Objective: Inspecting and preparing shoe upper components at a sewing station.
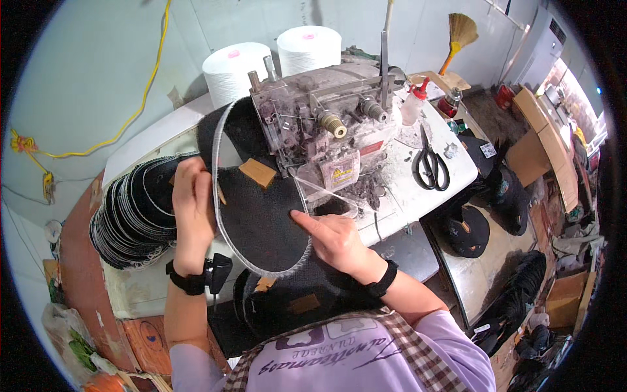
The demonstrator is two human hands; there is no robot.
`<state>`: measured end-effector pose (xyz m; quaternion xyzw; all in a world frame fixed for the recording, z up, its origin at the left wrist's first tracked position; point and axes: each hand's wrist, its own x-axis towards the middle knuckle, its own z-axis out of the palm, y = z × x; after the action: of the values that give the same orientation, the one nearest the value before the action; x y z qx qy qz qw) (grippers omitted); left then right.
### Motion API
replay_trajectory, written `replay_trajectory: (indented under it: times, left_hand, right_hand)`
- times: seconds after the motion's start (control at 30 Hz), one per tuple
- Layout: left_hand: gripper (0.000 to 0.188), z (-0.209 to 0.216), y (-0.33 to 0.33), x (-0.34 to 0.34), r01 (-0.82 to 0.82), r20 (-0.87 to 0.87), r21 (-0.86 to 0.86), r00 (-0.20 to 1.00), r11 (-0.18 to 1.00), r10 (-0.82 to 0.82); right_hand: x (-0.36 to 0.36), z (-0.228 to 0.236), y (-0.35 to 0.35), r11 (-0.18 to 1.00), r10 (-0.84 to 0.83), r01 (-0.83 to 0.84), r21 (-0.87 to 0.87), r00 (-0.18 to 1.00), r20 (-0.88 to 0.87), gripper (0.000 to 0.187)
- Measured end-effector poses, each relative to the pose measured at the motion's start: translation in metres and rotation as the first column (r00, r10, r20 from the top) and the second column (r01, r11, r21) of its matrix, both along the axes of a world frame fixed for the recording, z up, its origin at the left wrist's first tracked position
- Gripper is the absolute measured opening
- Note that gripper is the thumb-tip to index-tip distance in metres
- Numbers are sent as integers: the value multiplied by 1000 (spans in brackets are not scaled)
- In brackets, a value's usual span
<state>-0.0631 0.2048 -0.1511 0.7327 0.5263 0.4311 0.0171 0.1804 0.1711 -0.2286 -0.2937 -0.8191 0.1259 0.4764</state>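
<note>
Because both hands meet it at opposite edges, the rounded black fabric piece with the white stitched rim (261, 225) seems to me steadied from two sides. On my head view it lies in front of the dusty grey metal sewing machine (320, 81), its upper end close against it, a tan rectangular patch (258, 173) on its face.

The left hand (194, 206) has its fingers curled at the left edge; what that grip closes on is hidden, so I cannot tell. The right hand (339, 242) lays its index finger on the right margin, other fingers bent; whether it pinches the cloth, I cannot tell.

Left of that hand pair, a stack of white-edged black pieces (134, 212) sits on the white bench (457, 171), probably for easy reach. Two white thread cones (236, 68) stand behind, likely out of the hands' way; black-handled scissors (428, 154) lie right of the machine.
</note>
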Motion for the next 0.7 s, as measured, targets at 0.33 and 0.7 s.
replay_trajectory:
  times: [0.33, 0.7]
  left_hand:
    - [21, 63, -3, -9, 136, 398, -288, 917, 948, -11]
    - [23, 13, -98, 36, 227, 201, -367, 966, 902, -162]
  right_hand:
    - [-19, 12, 14, 992, -126, 124, 26, 987, 101, 46]
    - [-2, 18, 13, 965, -103, 83, -249, 993, -66, 25]
